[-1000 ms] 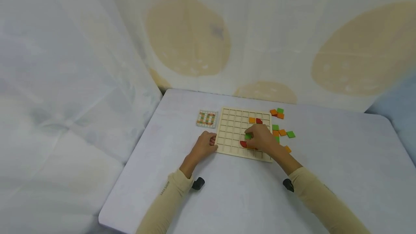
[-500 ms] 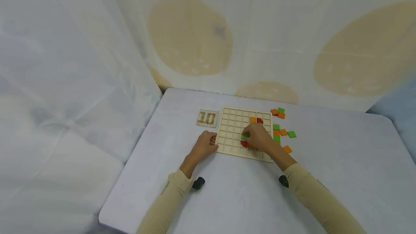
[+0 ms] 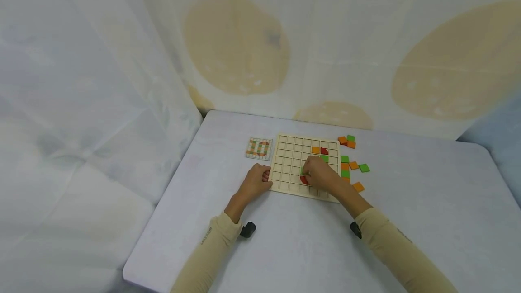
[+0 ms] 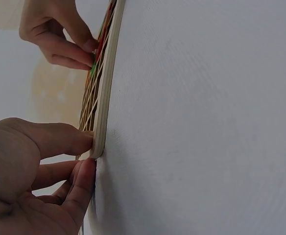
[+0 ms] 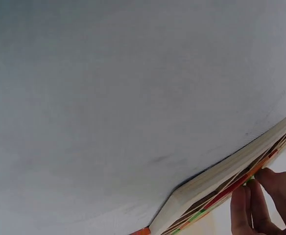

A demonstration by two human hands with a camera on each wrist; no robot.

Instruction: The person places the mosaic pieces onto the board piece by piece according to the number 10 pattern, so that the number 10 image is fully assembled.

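A grid board (image 3: 293,166) lies at the centre of the table (image 3: 427,202). A pattern card (image 3: 259,148) lies just left of its upper corner; loose tiles (image 3: 353,165) are scattered along its right edge. Both hands sit at its lower edge.

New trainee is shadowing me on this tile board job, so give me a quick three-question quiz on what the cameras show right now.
1. True or false: the left hand grips the wooden grid board at its left edge.
2. What colour is the tile pinched by the right hand?
A red
B green
C blue
3. Fill in: the pattern card lies to the ___ of the board.

Key:
1. True
2. B
3. Left
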